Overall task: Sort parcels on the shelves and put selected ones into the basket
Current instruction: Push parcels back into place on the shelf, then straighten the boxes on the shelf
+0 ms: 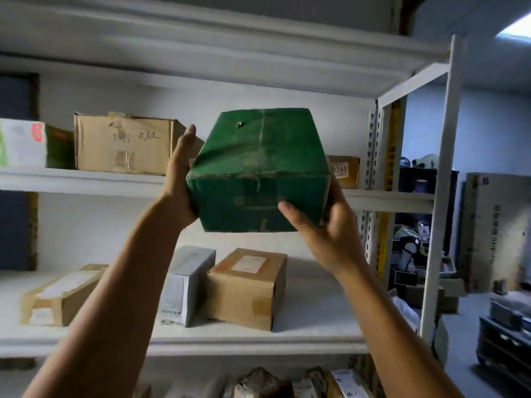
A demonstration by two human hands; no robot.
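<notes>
A white metal shelf unit (287,344) with several boards stands against a pale wall, and to its right the room opens onto dark clutter on the floor. In front of the shelves a green cardboard box (258,170) is held up in the air between both hands. The left hand (180,179) lies flat against the left side of the box, its fingers straight and pointing up toward the far top edge. The right hand (324,234) supports the box at its lower right corner: the thumb presses on the near face, while the other fingers go behind the right side and are hidden there. Beyond the left fingertips, on the upper board, stands a big brown carton (123,142) with handwriting. Just past the right hand, a small yellowish parcel (344,170) sits on the same board. Below the hands, on the lower board, a grey box (186,285) touches a brown box (247,288), and a flat brown parcel (60,294) lies further left.
</notes>
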